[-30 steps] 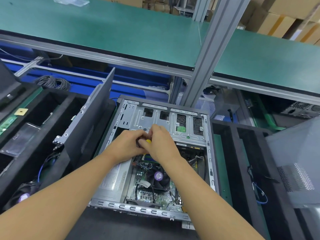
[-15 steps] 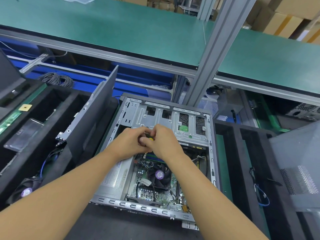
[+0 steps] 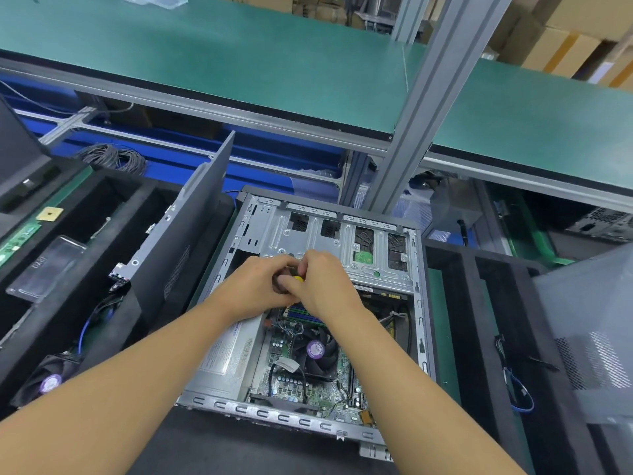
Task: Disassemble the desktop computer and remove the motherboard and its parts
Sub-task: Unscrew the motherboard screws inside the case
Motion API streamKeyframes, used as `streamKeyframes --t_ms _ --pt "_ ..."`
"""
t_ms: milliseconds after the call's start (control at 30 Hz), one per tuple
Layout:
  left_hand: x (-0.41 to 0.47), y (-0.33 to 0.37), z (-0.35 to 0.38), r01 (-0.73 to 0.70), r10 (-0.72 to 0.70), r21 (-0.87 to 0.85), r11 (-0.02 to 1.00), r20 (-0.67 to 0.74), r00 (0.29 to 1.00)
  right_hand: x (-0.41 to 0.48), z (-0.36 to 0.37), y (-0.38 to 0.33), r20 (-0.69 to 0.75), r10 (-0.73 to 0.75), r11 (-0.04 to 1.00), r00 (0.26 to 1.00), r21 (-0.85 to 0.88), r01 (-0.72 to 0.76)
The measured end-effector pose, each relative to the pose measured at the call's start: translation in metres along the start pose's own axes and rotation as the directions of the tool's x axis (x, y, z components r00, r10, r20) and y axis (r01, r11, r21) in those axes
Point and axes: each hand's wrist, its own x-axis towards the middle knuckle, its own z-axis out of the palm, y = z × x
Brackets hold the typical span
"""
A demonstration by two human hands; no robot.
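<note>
My left hand (image 3: 255,286) and right hand (image 3: 323,282) meet over the front edge of the metal drive cage (image 3: 308,234) inside the open computer case (image 3: 420,303), which lies on its side on the dark tabletop (image 3: 239,447). Both sets of fingers are curled tight around a small yellow-tipped tool (image 3: 298,278), likely a screwdriver, though my knuckles hide most of it. The motherboard (image 3: 301,385) sits in the case below my wrists, its black cooler fan (image 3: 317,349) on top and the silver power supply (image 3: 226,354) to its left. A grey side panel (image 3: 191,234) stands on edge, tilted, left of the case. Compared with a second ago, my hands have stayed at the same spot, grip unchanged
</note>
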Motion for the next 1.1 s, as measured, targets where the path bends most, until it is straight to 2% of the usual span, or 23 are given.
streamKeyframes --t_ms 200,333,567,667,767,933,1100 --pt "0.002 -0.002 0.001 -0.045 0.045 0.044 0.998 -0.006 0.999 0.002 -0.004 0.0 0.036 -0.019 0.999 0.999 -0.026 0.02" --pt "0.002 -0.003 0.002 -0.01 0.01 -0.011 1.0 0.011 1.0 0.002 -0.006 0.0 0.057 -0.039 0.999 0.998 -0.031 0.04" --pt "0.001 -0.003 0.002 -0.017 0.018 0.067 0.998 -0.018 1.0 -0.002 -0.002 -0.001 0.022 0.024 0.999 0.999 -0.043 -0.023" --pt "0.001 -0.004 0.003 -0.027 0.03 0.082 0.996 -0.027 0.999 -0.002 -0.001 -0.004 0.016 0.005 1.0 1.0 -0.03 -0.004" --pt "0.0 -0.005 0.004 -0.002 0.003 0.048 0.999 -0.028 1.0 -0.002 -0.002 -0.006 0.034 -0.028 0.999 0.999 -0.034 0.029" --pt "-0.002 -0.004 0.003 0.063 -0.063 -0.02 0.998 -0.019 0.998 0.0 -0.002 -0.004 0.052 -0.004 1.0 0.999 -0.005 0.005" --pt "-0.003 -0.003 0.004 0.112 -0.109 0.034 0.993 -0.083 0.991 -0.001 0.004 -0.005 -0.001 0.024 0.999 1.0 -0.03 -0.024"
